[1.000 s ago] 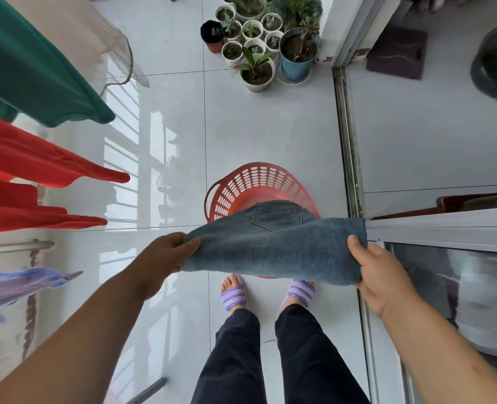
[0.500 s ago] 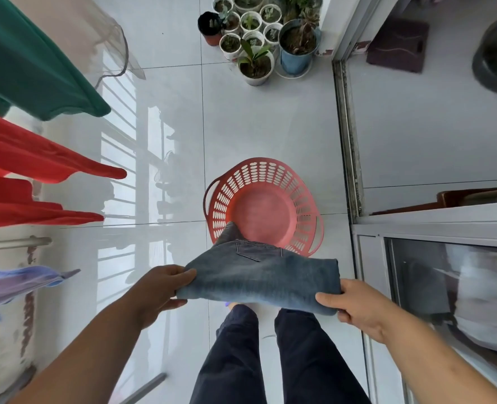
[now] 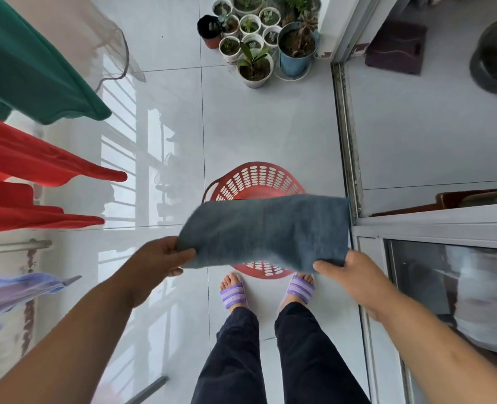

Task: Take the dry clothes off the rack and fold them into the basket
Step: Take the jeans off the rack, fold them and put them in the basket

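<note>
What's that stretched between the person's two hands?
The folded blue denim garment spans the gap, left hand gripping one end and right hand the other, over the red basket. The head view shows it.

Trousers (image 3: 308, 360) dark navy, loose, full length to ankle. Slide sandals (image 3: 233, 294) lilac, broad ribbed strap over each foot, toes bare. Left hand (image 3: 159, 258), right hand (image 3: 355, 275), forearms (image 3: 75, 339) bare to frame edge.

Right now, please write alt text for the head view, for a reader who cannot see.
A person's left hand and right hand hold a folded blue denim garment over a red laundry basket. A green garment, red garments and a lilac one hang on the left; potted plants stand beyond.
</note>
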Demonstrator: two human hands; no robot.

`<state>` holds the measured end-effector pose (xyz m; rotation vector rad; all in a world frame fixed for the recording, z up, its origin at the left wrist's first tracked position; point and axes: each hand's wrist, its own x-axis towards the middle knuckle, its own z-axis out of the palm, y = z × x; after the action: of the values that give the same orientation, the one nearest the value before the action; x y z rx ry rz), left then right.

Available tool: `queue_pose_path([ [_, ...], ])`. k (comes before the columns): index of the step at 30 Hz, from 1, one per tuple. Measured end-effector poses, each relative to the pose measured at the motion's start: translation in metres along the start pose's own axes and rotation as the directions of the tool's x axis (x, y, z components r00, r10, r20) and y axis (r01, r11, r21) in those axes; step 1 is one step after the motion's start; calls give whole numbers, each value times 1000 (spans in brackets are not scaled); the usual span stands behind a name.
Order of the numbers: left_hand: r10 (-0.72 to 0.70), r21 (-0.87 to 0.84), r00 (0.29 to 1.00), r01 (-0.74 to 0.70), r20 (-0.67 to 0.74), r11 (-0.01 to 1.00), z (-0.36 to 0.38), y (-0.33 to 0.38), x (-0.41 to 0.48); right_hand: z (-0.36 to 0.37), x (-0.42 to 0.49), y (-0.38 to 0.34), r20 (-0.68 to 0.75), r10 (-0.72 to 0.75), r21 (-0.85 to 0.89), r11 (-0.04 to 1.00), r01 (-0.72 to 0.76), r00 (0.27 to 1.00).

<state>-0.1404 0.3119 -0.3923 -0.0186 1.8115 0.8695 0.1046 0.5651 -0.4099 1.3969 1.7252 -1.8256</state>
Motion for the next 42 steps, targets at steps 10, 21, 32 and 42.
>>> queue_pose_path([
  [10,-173,65,977,182,-122,981,28,-36,8,1,-2,31,-65,307,86,950,-301,949],
  [21,-274,377,958,223,87,899,30,-60,10,3,-16,59,183,360,-28,932,-361,915],
  [32,-166,299,984,178,-65,937,30,-43,18,7,-16,39,-7,186,40,982,-186,982],
  [42,-191,388,968,116,161,914,36,-50,16,7,-17,42,-50,193,-72,978,-197,980],
])
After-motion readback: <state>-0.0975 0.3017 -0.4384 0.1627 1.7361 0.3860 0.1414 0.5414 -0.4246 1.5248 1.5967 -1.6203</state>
